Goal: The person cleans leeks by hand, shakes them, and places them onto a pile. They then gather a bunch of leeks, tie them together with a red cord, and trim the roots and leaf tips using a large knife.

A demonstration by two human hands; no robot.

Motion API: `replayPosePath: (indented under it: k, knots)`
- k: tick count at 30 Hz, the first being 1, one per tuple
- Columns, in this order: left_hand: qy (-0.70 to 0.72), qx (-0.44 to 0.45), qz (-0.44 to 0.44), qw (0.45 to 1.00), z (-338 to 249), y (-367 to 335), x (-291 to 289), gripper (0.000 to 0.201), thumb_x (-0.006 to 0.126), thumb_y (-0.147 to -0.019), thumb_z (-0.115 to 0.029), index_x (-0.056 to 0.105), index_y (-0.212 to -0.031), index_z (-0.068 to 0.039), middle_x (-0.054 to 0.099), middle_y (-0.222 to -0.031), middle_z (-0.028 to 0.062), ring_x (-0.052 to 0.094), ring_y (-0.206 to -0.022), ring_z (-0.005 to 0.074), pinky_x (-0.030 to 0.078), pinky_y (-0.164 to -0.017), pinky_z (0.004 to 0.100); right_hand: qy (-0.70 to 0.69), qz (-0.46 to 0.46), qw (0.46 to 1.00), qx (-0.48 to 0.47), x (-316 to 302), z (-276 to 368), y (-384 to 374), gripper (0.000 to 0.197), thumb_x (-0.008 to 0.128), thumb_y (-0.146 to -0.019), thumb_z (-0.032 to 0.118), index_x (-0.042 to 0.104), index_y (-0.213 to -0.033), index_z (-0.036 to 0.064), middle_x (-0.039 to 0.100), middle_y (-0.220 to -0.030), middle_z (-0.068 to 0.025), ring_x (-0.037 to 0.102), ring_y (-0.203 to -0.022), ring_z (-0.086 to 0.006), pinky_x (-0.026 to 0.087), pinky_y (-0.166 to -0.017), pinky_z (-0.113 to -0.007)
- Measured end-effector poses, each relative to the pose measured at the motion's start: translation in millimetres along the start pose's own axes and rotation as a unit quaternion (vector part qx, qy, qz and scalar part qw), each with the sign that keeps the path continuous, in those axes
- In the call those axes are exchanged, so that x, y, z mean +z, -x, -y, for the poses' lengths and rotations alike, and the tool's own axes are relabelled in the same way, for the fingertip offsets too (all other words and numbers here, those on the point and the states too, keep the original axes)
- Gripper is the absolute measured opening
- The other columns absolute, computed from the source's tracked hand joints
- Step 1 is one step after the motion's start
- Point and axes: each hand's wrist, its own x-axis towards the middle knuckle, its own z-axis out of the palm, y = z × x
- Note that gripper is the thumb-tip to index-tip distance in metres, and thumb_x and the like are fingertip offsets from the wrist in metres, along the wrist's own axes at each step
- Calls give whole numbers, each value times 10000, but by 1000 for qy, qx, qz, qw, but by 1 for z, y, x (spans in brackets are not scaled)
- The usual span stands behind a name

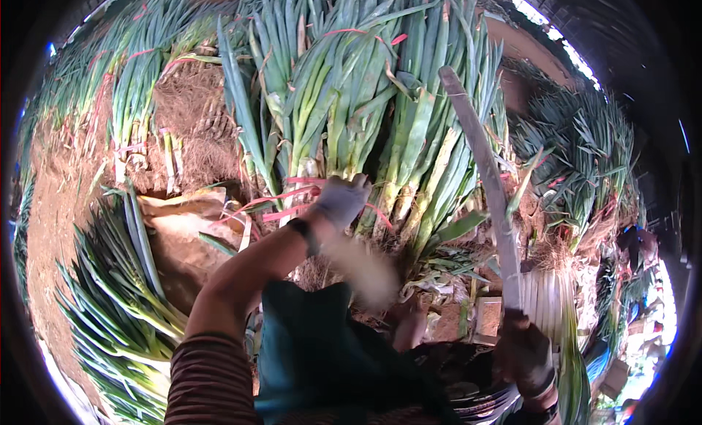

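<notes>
Upper left: green-onion bundles (135, 77), bound with pink ties (132, 147), beside matted roots (189, 96). Right: darker green-onion pile (581, 154). Lower left: fanned green onions (121, 301) beside crumpled tan sheet (186, 224). Floor (62, 198): brown earth.

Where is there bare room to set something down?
The brown earth ground shows bare at left, between the pink-tied green stalk bundles farther off and the fanned green stalks nearer. It is crowded around the left hand and beside the long, flat grey tool.

From my end: left hand (342, 202) at base of middle leeks (355, 125), ribbon (276, 214) left of it. Right hand (525, 355) on long blade (486, 162); side leeks (578, 151) beyond. Leek heap (121, 308) front left, beside sheet (186, 227).
</notes>
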Motion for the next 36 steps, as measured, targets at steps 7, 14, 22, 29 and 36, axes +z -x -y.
replayPosePath:
  k: [7, 14, 22, 29, 36]
  knots:
    - [-109, 28, 121, 986, -19, -32, 105, 196, 526, -825, -110, 675, -948, -77, 643, -903, 66, 643, -654, 248, 441, -491, 407, -72, 13, 997, 30, 17, -19, -1, 305, 636, -835, 93, 557, -1095, -45, 644, -773, -92, 636, -658, -149, 491, -561, -251]
    - [444, -147, 81, 880, 6, -41, 61, 91, 586, -816, -93, 612, -898, -62, 642, -887, 142, 635, -850, 321, 501, -711, 392, -77, 46, 994, 63, 25, -62, -16, 415, 674, -836, 15, 526, -1220, -41, 650, -1034, -87, 615, -928, -136, 507, -824, -293]
    - [311, -125, 10, 942, 4, -25, 38, 370, 586, -786, -50, 577, -1152, -103, 624, -1111, 128, 643, -947, 312, 517, -768, 392, -240, 69, 968, 33, 48, -54, -7, 297, 610, -881, 56, 573, -1165, -24, 649, -937, -51, 627, -824, -130, 514, -728, -261]
    - [106, -71, 214, 969, -12, -53, 56, 249, 488, -880, -136, 592, -1104, -96, 651, -1070, 92, 679, -858, 287, 527, -710, 410, -154, 92, 983, 36, 31, -67, -2, 416, 555, -925, 38, 417, -1301, -74, 659, -1017, -186, 661, -935, -230, 533, -791, -319]
    - [678, -385, -69, 623, 53, -36, 41, 357, 645, -871, -362, 660, -695, -52, 597, -595, 33, 538, -563, 113, 424, -534, 284, -75, 112, 990, 28, 21, -113, -30, 351, 553, -936, 78, 490, -1252, -64, 667, -990, -117, 656, -890, -162, 519, -741, -280]
